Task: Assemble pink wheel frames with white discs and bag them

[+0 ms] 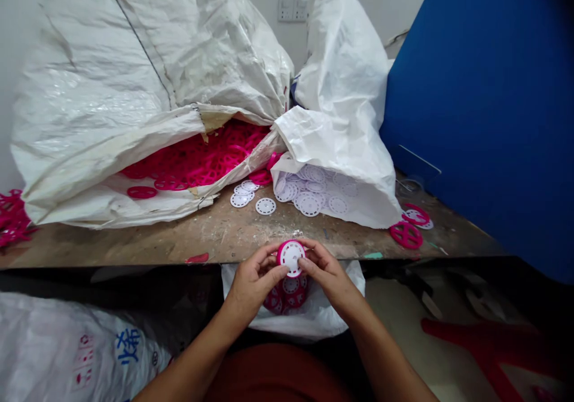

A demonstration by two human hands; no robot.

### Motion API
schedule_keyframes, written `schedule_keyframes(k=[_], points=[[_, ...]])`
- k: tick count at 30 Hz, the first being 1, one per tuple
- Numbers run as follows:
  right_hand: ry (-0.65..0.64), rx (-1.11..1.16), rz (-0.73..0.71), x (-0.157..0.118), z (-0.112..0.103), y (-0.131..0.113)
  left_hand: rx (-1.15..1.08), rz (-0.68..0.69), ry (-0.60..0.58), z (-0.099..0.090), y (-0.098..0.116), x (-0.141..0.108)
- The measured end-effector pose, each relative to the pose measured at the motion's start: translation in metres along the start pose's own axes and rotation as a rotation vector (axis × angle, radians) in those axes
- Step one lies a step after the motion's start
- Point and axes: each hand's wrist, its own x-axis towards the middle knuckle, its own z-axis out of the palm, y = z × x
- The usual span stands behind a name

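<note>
My left hand (260, 273) and my right hand (323, 264) both grip a pink plastic ring with a white slotted disc (293, 255) lying on its face. Both thumbs press on the disc's lower edge, while the fingers curl around the ring's sides and back. Just below, an open white bag (334, 315) at my lap holds several pink pieces (291, 300), some with white discs on them. Beyond my hands, loose white discs (266, 206) lie on the worn brown table (201, 234).
A large white sack (112, 85) at the left gapes open, full of pink rings (197, 160). Right of it, a smaller white sack (345, 127) spills white discs (309, 192). Pink wheels (406, 234) lie near a blue panel (484, 103). A printed sack (58, 348) stands lower left.
</note>
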Motion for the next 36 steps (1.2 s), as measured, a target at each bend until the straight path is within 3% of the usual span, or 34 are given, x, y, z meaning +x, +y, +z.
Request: schedule_keyframes(k=[7,11,18,23,27,30,33,36], points=[[0.039,-0.162,-0.097,-0.004,0.004,-0.01,0.378,0.082,0.039,-0.002,0.007,-0.007],[0.054,-0.307,-0.13,-0.003,0.011,-0.007,0.483,0.102,0.071,-0.001,0.002,-0.008],[0.188,-0.448,-0.151,-0.003,0.019,0.009,0.168,0.011,-0.004,-0.003,-0.017,-0.002],[0.17,-0.111,-0.08,-0.006,0.017,0.015,-0.053,-0.129,-0.074,-0.002,-0.018,-0.006],[0.204,0.061,-0.021,-0.013,0.011,0.019,-0.056,-0.12,-0.072,0.001,-0.019,-0.011],[0.154,-0.082,-0.071,-0.021,0.006,0.014,0.193,0.011,-0.041,0.001,-0.015,-0.015],[0.088,-0.364,-0.16,-0.028,0.005,0.005,0.453,0.153,-0.022,0.0,-0.009,-0.019],[0.084,-0.576,-0.223,-0.03,0.009,0.001,0.524,0.176,0.014,0.003,-0.008,-0.023]])
